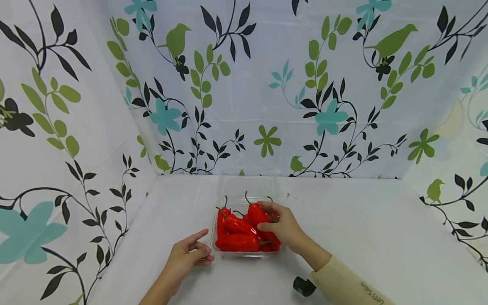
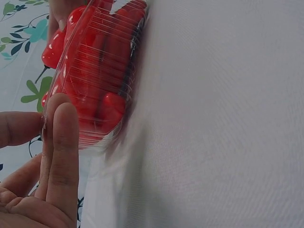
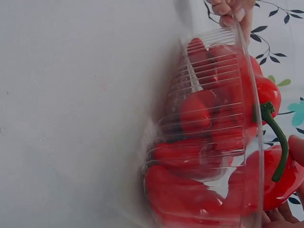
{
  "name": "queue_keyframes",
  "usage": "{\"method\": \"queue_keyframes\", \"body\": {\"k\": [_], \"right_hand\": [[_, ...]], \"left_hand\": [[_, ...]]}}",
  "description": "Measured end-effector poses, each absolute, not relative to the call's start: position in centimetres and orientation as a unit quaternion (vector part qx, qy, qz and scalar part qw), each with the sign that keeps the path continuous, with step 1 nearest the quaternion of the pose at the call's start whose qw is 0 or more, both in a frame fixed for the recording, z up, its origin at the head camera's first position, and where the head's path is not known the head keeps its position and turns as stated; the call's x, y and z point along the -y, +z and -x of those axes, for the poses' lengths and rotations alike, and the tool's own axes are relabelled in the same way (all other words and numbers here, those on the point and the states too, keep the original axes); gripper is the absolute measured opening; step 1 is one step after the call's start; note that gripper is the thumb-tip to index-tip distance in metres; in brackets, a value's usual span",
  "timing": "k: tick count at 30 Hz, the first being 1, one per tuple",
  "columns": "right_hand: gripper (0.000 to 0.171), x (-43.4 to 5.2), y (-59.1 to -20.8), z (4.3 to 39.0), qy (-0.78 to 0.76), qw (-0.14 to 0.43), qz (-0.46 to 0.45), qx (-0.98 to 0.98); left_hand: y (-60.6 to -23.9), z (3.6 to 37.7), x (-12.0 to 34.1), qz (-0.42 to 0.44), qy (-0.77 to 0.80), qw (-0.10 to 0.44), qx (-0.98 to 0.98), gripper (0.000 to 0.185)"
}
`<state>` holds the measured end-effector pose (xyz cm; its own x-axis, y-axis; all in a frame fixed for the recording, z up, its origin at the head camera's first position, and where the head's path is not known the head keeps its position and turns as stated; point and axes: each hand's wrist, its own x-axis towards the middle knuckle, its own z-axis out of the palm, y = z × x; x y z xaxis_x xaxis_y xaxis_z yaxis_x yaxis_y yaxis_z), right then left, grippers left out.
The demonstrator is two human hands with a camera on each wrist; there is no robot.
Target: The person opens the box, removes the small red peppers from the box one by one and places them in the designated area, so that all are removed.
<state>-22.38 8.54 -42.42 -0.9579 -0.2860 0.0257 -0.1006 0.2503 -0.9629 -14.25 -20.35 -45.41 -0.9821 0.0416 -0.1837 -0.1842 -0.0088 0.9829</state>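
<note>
A clear ribbed plastic box (image 1: 251,254) full of red peppers (image 1: 238,242) sits mid-table, its clear lid (image 1: 248,186) folded back behind it. My right hand (image 1: 284,224) reaches over the right side and grips a red pepper (image 1: 256,214) on top of the pile, thumb on one side and fingers on the other. That gripped pepper (image 3: 280,175) shows its glossy skin beside the rim in the right wrist view. At the box's front left corner is my left hand (image 1: 187,256), index finger extended and the others loosely bent. Its fingers (image 2: 65,152) overlap the rim in the left wrist view.
A white cloth covers the table (image 1: 343,220). Behind and at both sides hangs a patterned curtain (image 1: 236,84) with leaves, birds and flowers. A small black object (image 1: 304,286) lies beside the right sleeve (image 1: 343,281).
</note>
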Motion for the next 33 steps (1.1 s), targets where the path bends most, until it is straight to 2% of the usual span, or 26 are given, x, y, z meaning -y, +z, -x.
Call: {"method": "queue_keyframes", "body": {"k": [33], "right_hand": [[0.065, -11.2, -39.0, 21.6, -0.747, 0.141, 0.056, -0.647]], "left_hand": [[-45.1, 14.2, 20.2, 0.052, 0.704, 0.08, -0.703, 0.06]]}}
